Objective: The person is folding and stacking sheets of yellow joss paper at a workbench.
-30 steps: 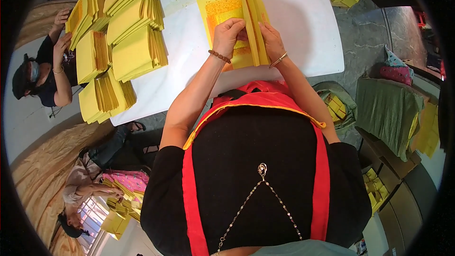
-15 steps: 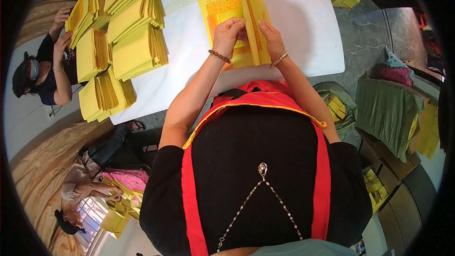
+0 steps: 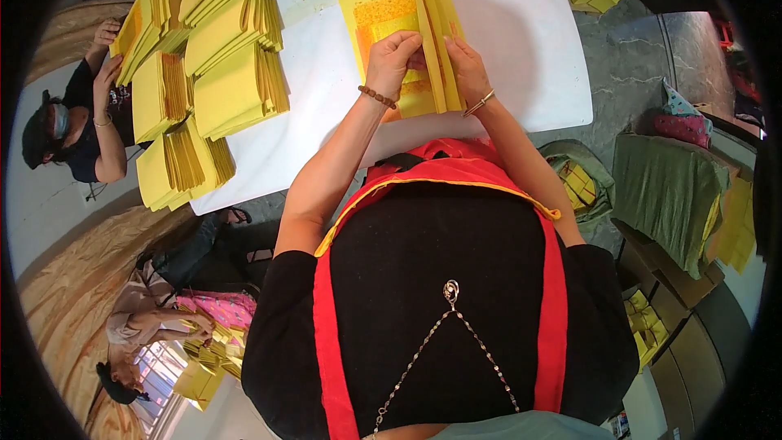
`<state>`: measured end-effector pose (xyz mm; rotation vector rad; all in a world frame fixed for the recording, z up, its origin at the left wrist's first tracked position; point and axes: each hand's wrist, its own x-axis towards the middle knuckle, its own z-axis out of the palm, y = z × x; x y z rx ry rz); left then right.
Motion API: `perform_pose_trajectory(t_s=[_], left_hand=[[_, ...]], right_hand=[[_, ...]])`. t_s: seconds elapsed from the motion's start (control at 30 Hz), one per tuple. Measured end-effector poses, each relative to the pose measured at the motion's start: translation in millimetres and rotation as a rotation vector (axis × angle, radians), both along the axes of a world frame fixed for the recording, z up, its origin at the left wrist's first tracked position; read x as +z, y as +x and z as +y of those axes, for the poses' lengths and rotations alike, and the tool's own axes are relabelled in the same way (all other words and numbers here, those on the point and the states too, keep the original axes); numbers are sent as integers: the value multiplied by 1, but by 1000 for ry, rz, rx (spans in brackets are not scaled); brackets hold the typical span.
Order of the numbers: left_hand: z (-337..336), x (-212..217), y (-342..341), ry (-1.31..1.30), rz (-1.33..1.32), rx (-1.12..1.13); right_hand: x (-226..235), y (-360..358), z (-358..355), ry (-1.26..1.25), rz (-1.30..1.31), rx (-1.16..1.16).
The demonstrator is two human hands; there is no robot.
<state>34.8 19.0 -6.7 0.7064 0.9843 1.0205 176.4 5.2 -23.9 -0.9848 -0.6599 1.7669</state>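
Near the table's front edge lies a sheet of yellow paper (image 3: 384, 10) with an orange printed patch, its right part raised in upright folds. My left hand (image 3: 394, 63) is closed on the standing fold, thumb against bent fingers. On the other side, my right hand (image 3: 467, 72) presses the raised right part of the paper inward, thumb up; its fingertips are partly hidden behind the paper. Whether there is one sheet or several layers, I cannot tell.
Stacks of folded yellow paper (image 3: 236, 94) fill the white table's left side. Beyond them a co-worker's hands (image 3: 106, 49) handle similar paper; another person (image 3: 147, 318) sits lower left. At right are a green sack (image 3: 599, 204), a covered stack (image 3: 664, 187) and an open carton (image 3: 668, 269).
My right hand has brought the right part of the yellow paper up and inward, covering the orange print that showed there. My left hand stays in place.
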Motion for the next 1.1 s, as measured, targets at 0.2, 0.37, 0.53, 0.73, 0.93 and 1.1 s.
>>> perform_pose_trajectory(t_s=[0.2,0.37,0.53,0.73,0.93,1.1], left_hand=[[0,1,-1,-18,-13,4],[1,1,-2,-16,-22,-5],[0,0,-2,-23,-1,-2],[1,-1,-3,-13,10,-11],[2,-3,-3,-17,5,-23],[1,-3,-3,-10,8,-28]], right_hand=[[2,-3,1,194,-84,-180],[10,-8,-3,251,-144,-183],[2,-2,-1,254,-282,-70],[12,-3,-3,228,-218,-62],[10,-4,-3,256,-254,-82],[12,-4,-3,229,-221,-69]])
